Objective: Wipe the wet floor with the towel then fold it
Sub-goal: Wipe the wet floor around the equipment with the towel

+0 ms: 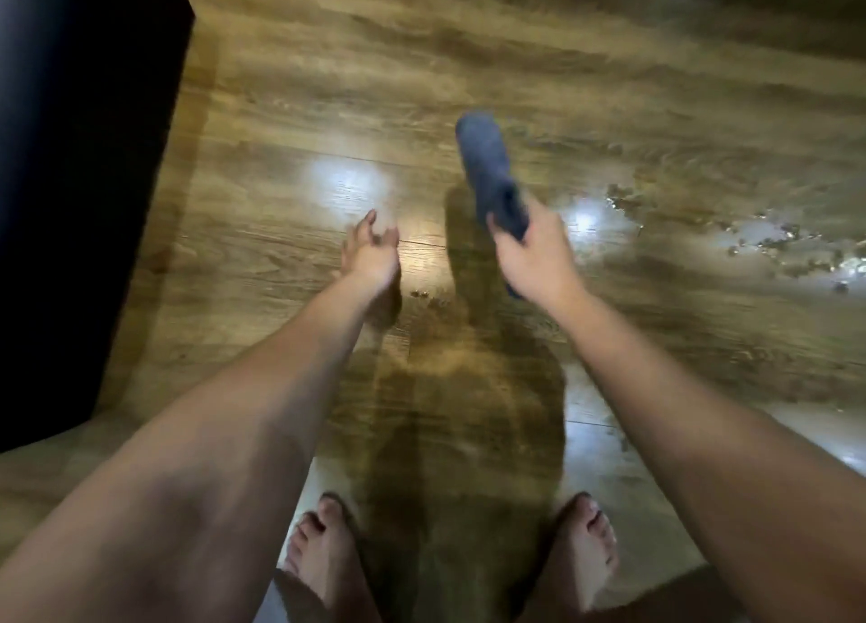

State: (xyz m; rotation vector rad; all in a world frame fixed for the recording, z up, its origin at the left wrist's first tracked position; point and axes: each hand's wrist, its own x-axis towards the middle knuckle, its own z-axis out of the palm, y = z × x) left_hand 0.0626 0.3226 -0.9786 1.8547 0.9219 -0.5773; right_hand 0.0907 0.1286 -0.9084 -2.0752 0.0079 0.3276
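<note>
A dark blue towel (487, 168), bunched into a roll, sticks up and forward out of my right hand (534, 257), which grips its lower end above the floor. My left hand (372, 254) hovers to the left of it, fingers apart and holding nothing. A patch of water (768, 236) glistens on the wood-look floor (375, 83) at the right, well to the right of the towel. A few small droplets (421, 293) lie between my two hands.
A large dark object (79, 177) fills the left side. My two bare feet (323, 557) stand at the bottom. Bright light reflections shine on the floor near both hands.
</note>
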